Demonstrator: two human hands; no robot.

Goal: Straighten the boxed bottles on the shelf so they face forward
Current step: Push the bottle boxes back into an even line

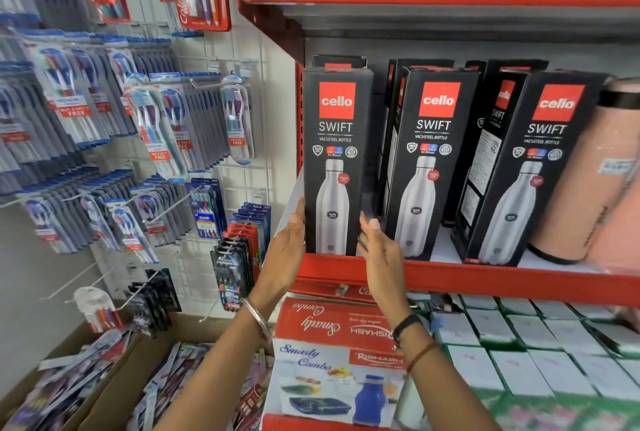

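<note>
Three black "cello SWIFT" bottle boxes stand in the front row of a red shelf [485,278]. The left box [334,160] faces straight forward. My left hand [289,243] lies flat against its lower left side. My right hand [377,250] is at its lower right edge, fingers straight and apart; whether it touches the box I cannot tell. The middle box [429,167] is turned slightly, showing a sliver of its left side. The right box [530,170] is angled more, with its printed left side in view. More black boxes stand behind them.
A pink flask [588,174] stands at the right end of the shelf. Toothbrush packs [156,125] hang on a wire grid to the left. Below the shelf lie a red and white "Smarty Combo" carton [332,354], white boxes [519,337] and cardboard bins of packets [69,385].
</note>
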